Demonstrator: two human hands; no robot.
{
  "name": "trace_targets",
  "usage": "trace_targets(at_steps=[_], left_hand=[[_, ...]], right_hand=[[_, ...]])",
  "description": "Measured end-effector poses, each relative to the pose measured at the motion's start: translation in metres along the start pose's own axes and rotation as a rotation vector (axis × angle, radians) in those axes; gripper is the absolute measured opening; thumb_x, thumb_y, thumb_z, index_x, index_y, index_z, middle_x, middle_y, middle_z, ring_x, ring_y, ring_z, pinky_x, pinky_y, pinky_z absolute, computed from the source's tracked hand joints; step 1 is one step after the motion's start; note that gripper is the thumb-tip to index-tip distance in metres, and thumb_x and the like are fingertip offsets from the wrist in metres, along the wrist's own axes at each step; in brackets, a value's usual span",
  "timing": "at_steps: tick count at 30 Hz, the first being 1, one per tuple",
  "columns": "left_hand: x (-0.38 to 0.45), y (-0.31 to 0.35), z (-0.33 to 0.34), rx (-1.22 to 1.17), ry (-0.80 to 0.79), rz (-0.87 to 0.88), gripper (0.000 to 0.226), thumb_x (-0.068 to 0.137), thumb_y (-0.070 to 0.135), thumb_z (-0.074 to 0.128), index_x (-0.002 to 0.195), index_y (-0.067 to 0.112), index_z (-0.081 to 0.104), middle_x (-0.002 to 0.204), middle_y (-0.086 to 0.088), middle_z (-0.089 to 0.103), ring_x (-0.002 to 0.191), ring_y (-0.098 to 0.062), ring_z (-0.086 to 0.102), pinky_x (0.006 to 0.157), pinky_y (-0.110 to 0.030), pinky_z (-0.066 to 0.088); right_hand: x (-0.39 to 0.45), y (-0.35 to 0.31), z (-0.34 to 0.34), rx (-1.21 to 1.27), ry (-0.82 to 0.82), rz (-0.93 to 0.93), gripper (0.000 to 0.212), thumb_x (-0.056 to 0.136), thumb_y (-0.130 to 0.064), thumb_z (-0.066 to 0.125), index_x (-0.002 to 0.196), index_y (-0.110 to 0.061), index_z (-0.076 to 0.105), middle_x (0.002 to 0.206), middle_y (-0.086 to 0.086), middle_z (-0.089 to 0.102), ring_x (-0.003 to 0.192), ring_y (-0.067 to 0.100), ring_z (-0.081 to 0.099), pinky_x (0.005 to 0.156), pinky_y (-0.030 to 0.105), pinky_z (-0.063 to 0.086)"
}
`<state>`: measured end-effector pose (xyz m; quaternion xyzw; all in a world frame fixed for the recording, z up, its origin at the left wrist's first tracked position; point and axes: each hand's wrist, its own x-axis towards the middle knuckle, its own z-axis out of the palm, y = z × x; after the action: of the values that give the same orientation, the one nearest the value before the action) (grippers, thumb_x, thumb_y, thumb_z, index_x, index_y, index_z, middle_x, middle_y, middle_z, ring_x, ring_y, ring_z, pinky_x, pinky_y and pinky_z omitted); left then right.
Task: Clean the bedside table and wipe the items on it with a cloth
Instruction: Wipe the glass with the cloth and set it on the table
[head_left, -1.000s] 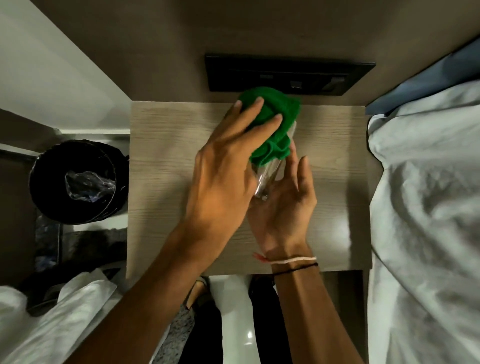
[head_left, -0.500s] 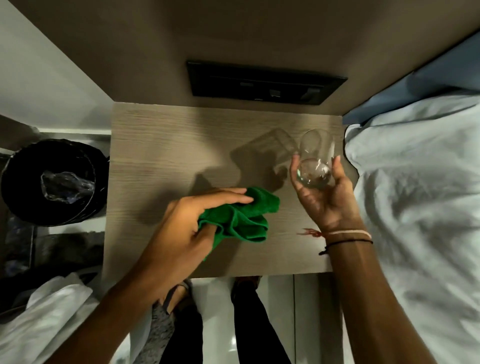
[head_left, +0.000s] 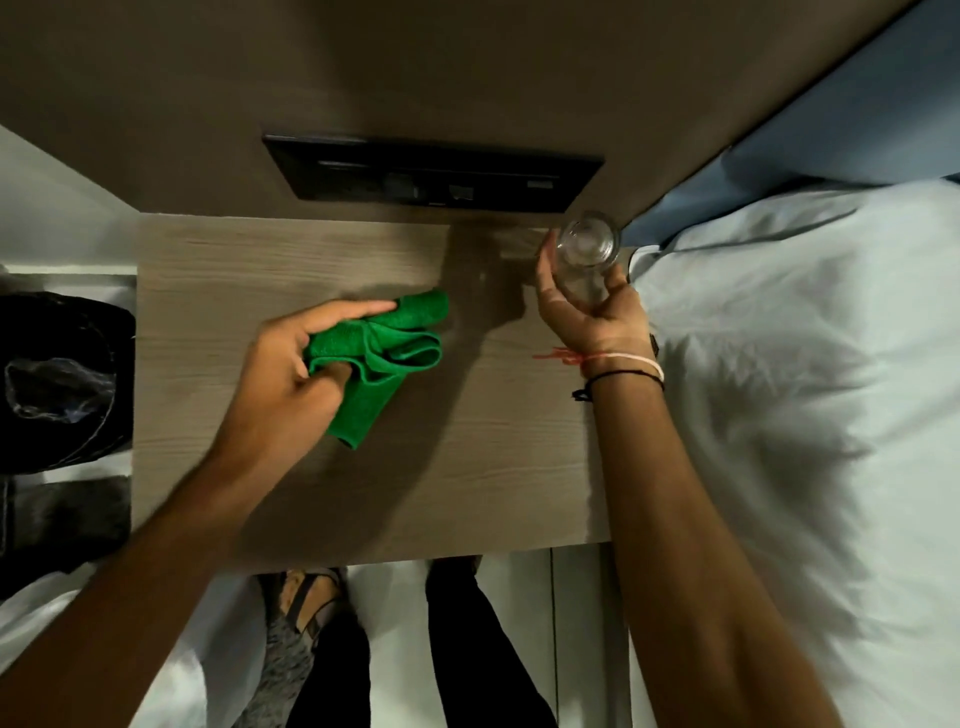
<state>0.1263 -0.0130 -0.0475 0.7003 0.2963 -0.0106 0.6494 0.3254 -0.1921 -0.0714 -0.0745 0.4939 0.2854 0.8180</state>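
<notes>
The bedside table (head_left: 218, 270) has a pale wood-grain top. My left hand (head_left: 291, 374) grips a bunched green cloth (head_left: 389, 353) over the middle of the top; the cloth hangs from my fingers and I cannot tell if it touches the wood. My right hand (head_left: 587, 317) holds a clear drinking glass (head_left: 584, 254) at the table's far right corner, near the wall. The glass is tilted with its base toward the camera. I cannot tell whether it rests on the top.
A black socket panel (head_left: 431, 174) is set in the wall behind the table. A black bin with a plastic liner (head_left: 57, 379) stands to the left. White bedding (head_left: 805, 415) lies to the right. My feet (head_left: 311, 603) stand below the front edge.
The hands separated from wiping the glass together. My right hand carried the glass to the far right corner. My left hand brought the cloth down over the middle of the table.
</notes>
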Motion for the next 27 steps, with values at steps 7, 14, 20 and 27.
trace_targets(at_steps=[7,14,20,27], left_hand=[[0.002,0.007,0.019,0.039,0.002,-0.043,0.076,0.082,-0.035,0.038,0.121,0.023,0.068,0.106,0.028,0.076,0.108,0.006,0.069,0.083,-0.005,0.053],[0.01,0.014,0.035,0.077,0.112,-0.034,0.065,0.089,-0.027,0.047,0.135,0.018,0.059,0.112,0.022,0.071,0.107,0.008,0.068,0.089,-0.008,0.054],[-0.016,0.053,0.041,0.672,0.057,0.437,0.073,0.077,-0.024,0.05,0.144,0.006,0.054,0.154,-0.005,0.049,0.147,-0.02,0.042,0.124,-0.027,0.031],[-0.06,0.119,0.079,0.923,-0.058,1.156,0.038,0.111,-0.001,0.029,0.136,-0.008,0.057,0.146,-0.027,0.051,0.141,-0.043,0.045,0.113,-0.057,0.045]], right_hand=[[0.001,-0.016,0.016,0.205,-0.005,-0.015,0.047,0.105,-0.023,0.045,0.144,0.003,0.052,0.151,0.013,0.053,0.141,0.022,0.052,0.12,0.028,0.035],[0.003,-0.032,0.021,-0.046,0.073,-0.024,0.048,0.099,-0.015,0.041,0.139,0.003,0.057,0.147,0.02,0.056,0.138,0.031,0.054,0.114,0.037,0.046],[-0.02,-0.015,-0.011,-0.299,0.003,0.022,0.084,0.103,-0.058,0.033,0.109,0.02,0.063,0.099,0.037,0.07,0.111,0.04,0.064,0.095,0.046,0.054],[-0.136,-0.007,-0.077,-0.425,-0.137,-0.296,0.079,0.09,-0.078,0.04,0.125,-0.013,0.067,0.109,0.013,0.077,0.104,0.026,0.071,0.091,0.039,0.056]])
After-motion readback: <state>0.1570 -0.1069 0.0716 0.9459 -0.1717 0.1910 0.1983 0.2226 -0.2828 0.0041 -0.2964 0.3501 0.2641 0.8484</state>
